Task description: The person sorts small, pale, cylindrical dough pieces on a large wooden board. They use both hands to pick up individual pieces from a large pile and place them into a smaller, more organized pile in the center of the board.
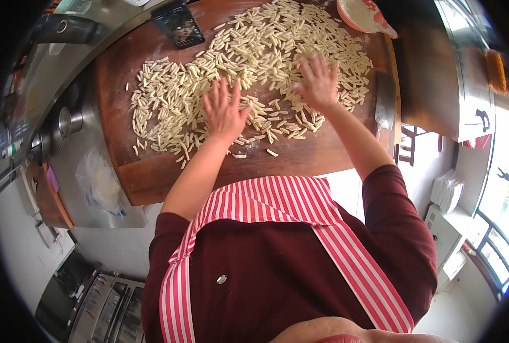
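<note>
Many short, pale sticks of floured dough (164, 85) lie in a loose layer across a reddish-brown wooden board (254, 165). My left hand (225, 113) is spread palm down over the near middle of the layer, fingers apart and pointing away from me. To the right and a little farther off, my right hand (319, 83) is spread over the pieces too, its fingertips slightly blurred. Neither hand grips anything. Whether the palms touch the dough cannot be told. A few single pieces lie near the board's front edge.
A cleaver (385, 100) lies at the board's right edge. A red scoop-like bowl with flour (364, 15) sits at the far right corner, a phone-like dark screen (179, 26) at the far left. On the steel counter (130, 218) to the left rests a clear plastic bag (100, 182).
</note>
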A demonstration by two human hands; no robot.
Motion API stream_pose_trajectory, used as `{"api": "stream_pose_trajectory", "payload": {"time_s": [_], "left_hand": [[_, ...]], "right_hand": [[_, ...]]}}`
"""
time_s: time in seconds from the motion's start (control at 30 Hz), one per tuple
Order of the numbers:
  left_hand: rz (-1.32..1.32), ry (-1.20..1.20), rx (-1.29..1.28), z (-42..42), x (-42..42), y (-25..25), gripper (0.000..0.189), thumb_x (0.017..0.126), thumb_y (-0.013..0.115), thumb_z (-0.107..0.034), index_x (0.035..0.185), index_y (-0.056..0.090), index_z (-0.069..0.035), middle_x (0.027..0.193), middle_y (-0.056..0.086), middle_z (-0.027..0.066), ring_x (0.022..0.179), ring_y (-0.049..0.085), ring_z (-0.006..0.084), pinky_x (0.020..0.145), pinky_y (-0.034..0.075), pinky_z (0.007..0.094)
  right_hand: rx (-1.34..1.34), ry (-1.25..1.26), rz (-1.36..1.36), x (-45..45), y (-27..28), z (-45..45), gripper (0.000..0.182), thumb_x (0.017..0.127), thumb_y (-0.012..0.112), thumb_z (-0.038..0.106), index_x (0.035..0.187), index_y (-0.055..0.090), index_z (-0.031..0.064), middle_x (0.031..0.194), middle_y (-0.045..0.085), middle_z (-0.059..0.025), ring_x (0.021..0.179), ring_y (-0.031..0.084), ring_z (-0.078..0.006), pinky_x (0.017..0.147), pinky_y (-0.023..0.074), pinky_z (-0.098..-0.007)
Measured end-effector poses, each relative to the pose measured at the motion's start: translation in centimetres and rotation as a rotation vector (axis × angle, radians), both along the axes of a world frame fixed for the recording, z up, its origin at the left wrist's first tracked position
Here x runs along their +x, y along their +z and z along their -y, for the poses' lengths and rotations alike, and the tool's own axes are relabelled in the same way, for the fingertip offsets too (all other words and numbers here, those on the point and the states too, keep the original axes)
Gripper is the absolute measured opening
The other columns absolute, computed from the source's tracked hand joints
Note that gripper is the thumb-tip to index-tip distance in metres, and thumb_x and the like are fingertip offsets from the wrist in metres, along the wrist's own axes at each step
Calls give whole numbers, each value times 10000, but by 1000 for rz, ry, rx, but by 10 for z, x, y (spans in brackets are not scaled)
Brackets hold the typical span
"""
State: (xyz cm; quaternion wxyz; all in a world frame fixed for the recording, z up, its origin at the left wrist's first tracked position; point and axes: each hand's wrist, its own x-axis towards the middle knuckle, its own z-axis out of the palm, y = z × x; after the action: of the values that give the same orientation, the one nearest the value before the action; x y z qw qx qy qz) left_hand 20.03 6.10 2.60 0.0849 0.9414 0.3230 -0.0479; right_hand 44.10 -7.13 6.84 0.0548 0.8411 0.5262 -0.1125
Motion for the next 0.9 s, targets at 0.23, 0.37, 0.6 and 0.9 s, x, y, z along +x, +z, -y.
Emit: {"api": "stream_pose_trajectory", "payload": {"time_s": [0.23, 0.37, 0.6, 0.9], "left_hand": [[123, -396, -95, 48, -10, 4, 760, 1007, 197, -699, 1628, 145, -264, 1693, 89, 151, 1558, 87, 359, 1235, 29, 596], [78, -210, 4, 9, -20, -4, 712, 1018, 245, -672, 1626, 88, -338, 1697, 82, 122, 1566, 46, 323, 1238, -11, 587], [55, 21, 45, -30, -98, 3, 767, 965, 528, -608, 1606, 277, -270, 1678, 183, 149, 1555, 98, 386, 1199, 55, 658], [18, -56, -7, 8, -100, 5, 757, 969, 394, -705, 1611, 203, -352, 1701, 66, 132, 1562, 21, 378, 1199, 21, 682]], "right_hand": [[68, 52, 53, 10, -14, 30, 833, 932, 549, 644, 1604, 233, 266, 1687, 151, -107, 1565, 75, -314, 1238, 18, -613], [27, 75, -17, -10, -16, 3, 843, 935, 511, 669, 1610, 168, 298, 1691, 129, -106, 1567, 39, -313, 1238, 32, -615], [52, 56, 24, -2, -24, -25, 825, 954, 462, 677, 1620, 181, 278, 1701, 99, -90, 1571, 35, -309, 1245, 23, -589], [-160, 449, -85, -62, -4, -34, 908, 912, 505, 721, 1626, 146, 290, 1709, 33, -49, 1568, -11, -308, 1236, -20, -609]]}}
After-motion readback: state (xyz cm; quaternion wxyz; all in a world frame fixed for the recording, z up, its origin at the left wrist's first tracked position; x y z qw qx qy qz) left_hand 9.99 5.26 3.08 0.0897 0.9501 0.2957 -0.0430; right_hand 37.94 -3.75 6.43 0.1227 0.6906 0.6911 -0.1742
